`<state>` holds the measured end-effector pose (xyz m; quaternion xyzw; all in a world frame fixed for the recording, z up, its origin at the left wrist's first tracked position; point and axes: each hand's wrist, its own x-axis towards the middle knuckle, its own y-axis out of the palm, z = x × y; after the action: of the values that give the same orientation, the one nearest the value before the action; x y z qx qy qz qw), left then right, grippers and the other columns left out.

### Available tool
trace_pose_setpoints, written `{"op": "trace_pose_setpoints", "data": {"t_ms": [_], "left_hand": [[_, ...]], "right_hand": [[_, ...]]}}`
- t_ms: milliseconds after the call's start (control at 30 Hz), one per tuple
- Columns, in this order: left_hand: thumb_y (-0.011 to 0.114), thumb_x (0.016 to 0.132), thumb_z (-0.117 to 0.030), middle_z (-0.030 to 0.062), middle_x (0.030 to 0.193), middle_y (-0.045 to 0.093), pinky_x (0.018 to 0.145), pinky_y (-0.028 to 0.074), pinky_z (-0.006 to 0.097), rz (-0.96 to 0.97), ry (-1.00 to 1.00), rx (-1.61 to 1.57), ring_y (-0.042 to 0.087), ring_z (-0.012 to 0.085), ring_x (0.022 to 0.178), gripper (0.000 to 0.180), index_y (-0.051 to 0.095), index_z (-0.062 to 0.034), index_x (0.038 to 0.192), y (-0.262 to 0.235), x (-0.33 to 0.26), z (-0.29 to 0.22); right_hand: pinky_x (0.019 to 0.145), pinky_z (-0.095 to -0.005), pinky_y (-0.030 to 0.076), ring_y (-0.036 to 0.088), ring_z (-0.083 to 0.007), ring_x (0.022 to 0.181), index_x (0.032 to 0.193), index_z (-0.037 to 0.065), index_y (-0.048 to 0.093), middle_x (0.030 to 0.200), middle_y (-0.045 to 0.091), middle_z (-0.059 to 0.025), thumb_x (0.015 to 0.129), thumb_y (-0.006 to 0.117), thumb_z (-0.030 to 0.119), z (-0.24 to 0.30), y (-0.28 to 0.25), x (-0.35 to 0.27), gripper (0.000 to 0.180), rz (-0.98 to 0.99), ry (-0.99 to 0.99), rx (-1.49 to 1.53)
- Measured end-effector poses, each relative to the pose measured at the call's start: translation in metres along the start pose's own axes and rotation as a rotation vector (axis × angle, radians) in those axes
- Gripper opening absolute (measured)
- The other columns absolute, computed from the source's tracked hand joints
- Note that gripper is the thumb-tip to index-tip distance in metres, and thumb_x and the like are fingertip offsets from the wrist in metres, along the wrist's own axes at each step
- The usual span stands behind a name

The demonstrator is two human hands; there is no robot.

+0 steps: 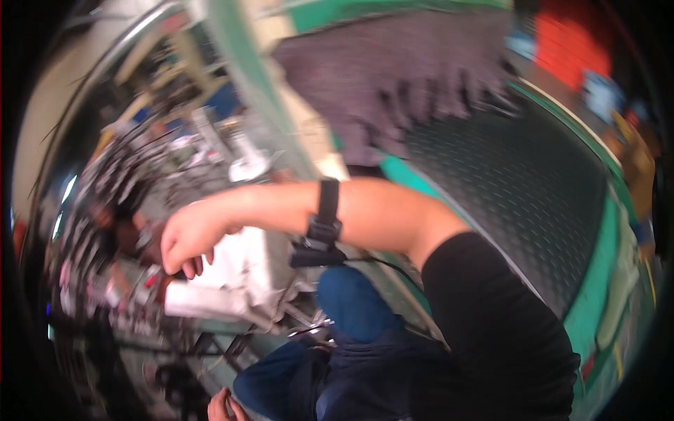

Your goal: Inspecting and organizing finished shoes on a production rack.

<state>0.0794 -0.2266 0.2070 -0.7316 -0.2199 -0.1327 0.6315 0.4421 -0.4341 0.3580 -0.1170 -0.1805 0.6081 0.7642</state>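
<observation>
My right arm stretches across the view to the left, with a black strap and small black device (321, 238) on the forearm. At its end, my right hand (191, 240) hangs over a white machine body (242, 270), palm down. Its fingers are loosely bent and a little apart, and I make out nothing in them. My left hand (225, 407) shows only in part at the lower edge, beside my blue-clad leg (351, 302). The visible fingers are slightly apart with nothing seen in them. Motion blurs the area around my right hand.
At the far left, a blurred cluster of dark and pale pieces (133, 168) crowds the work area. A dark textured surface with a green rim (519, 182) lies to the right, partly covered by greyish-purple cloth pieces (393, 70). A red object (572, 42) stands far right.
</observation>
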Motion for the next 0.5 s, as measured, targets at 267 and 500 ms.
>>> {"op": "trace_pose_setpoints", "data": {"t_ms": [267, 500], "left_hand": [[0.061, 0.094, -0.015, 0.0208, 0.107, 0.07, 0.091, 0.05, 0.044, 0.351, -0.211, -0.091, 0.065, 0.0391, 0.101, 0.023, 0.069, 0.0014, 0.108, 0.096, -0.003, 0.051], [0.062, 0.081, -0.003, 0.0201, 0.101, 0.068, 0.092, 0.047, 0.048, 0.002, -0.093, -0.116, 0.064, 0.0396, 0.101, 0.016, 0.068, 0.0002, 0.095, 0.142, -0.008, 0.057]], "right_hand": [[0.088, -0.032, 0.056, 0.07, -0.0199, 0.102, 0.127, 0.004, 0.065, 0.111, 0.072, -0.0136, 0.1, 0.057, 0.032, -0.033, -0.154, -0.315, 0.04, -0.783, 0.385, -0.086], [0.086, -0.0389, 0.05, 0.064, -0.0242, 0.099, 0.122, 0.004, 0.069, 0.111, 0.069, -0.0123, 0.091, 0.06, 0.053, -0.107, -0.273, -0.592, 0.058, -2.057, 1.05, -0.652]]}}
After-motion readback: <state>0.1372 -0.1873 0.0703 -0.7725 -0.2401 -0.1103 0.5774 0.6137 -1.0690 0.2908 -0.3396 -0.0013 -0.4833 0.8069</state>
